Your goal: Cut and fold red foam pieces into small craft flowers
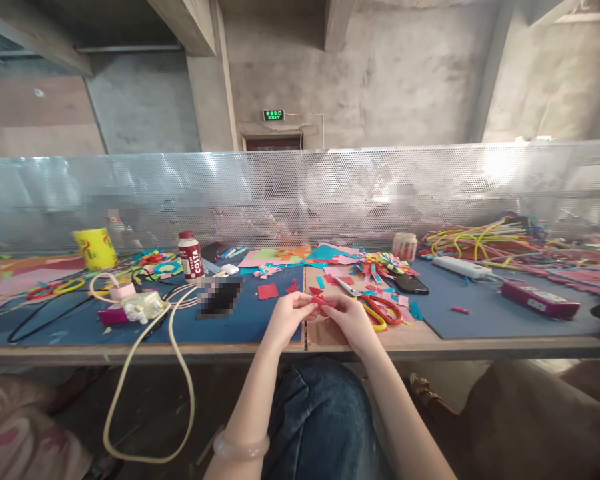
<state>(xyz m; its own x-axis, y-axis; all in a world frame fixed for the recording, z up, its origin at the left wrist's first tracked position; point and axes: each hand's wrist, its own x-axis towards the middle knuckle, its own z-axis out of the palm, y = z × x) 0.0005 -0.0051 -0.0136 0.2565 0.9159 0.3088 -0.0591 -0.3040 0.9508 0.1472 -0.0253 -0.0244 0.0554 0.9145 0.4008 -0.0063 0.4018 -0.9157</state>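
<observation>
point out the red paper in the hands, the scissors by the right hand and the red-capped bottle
Red paper (319, 303): head view, its visible middle
Scissors (386, 300): head view, upper edge of the orange handle
Red-capped bottle (191, 261): head view, its front label

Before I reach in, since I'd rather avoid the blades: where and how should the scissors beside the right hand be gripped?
Probably by the orange handle, from the near right: its loop lies right of the right hand, while the blades point away, forward-left.

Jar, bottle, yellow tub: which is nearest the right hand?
The pale jar, the only one to the right of the right hand; the red-capped bottle and yellow tub stand left of the left hand.
</observation>
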